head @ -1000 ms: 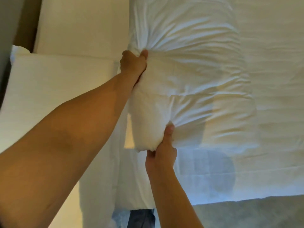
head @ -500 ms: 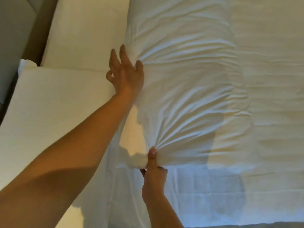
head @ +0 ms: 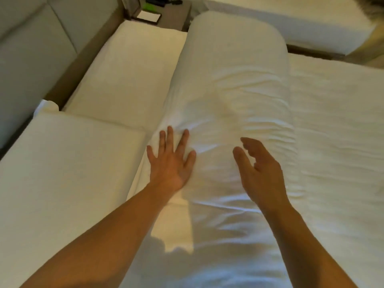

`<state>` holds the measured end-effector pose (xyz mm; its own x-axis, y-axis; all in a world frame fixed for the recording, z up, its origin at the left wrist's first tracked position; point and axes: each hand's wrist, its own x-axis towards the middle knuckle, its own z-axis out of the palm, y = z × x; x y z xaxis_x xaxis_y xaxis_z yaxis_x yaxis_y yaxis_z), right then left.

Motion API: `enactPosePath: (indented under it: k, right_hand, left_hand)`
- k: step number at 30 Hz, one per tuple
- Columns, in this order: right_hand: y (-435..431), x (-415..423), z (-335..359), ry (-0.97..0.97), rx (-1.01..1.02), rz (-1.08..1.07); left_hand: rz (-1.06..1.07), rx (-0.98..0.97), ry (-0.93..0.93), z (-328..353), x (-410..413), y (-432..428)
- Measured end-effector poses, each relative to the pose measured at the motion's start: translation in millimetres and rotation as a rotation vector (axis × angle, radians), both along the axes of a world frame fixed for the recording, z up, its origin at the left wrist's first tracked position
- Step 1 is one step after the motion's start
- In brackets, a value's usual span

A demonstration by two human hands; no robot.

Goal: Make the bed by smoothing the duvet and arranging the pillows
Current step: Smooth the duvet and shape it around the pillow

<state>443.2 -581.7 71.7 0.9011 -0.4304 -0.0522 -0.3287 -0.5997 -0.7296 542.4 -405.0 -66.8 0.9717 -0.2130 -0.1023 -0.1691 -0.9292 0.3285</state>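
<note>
A thick white folded roll of duvet (head: 232,84) runs up the middle of the bed, wrinkled across its near half. My left hand (head: 171,161) lies flat on its left edge with fingers spread. Just above the roll's near part hovers my right hand (head: 259,173), fingers relaxed and straight, holding nothing. Two white pillows lie to the left: a near pillow (head: 62,173) and a far pillow (head: 128,75). The flat white bed surface (head: 336,125) stretches to the right.
A padded grey headboard (head: 31,48) stands at the far left. A dark bedside table (head: 166,13) with small items sits beyond the pillows. A second white bed (head: 301,23) lies at the top right across a narrow gap.
My right hand has let go of the bunched duvet corner and lifted over the roll. The left hand stays flat on the fabric. The view has tilted up to show the room.
</note>
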Motion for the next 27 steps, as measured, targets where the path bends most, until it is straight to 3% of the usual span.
enactPosePath:
  k: [3, 5, 11, 27]
  right_hand:
    - [-46, 78, -27, 0.102, -0.377, 0.202]
    - [-65, 133, -40, 0.19, -0.481, 0.267]
    - [-77, 270, -60, 0.229, -0.632, 0.388]
    - [-93, 484, -153, 0.252, -0.727, 0.375]
  left_hand:
    - [0.081, 0.014, 0.035, 15, 8, -17]
    - [0.183, -0.007, 0.035, 27, 19, -40]
    - [0.359, -0.162, -0.057, 20, 80, -79]
    - [0.357, -0.069, -0.127, -70, 97, -63]
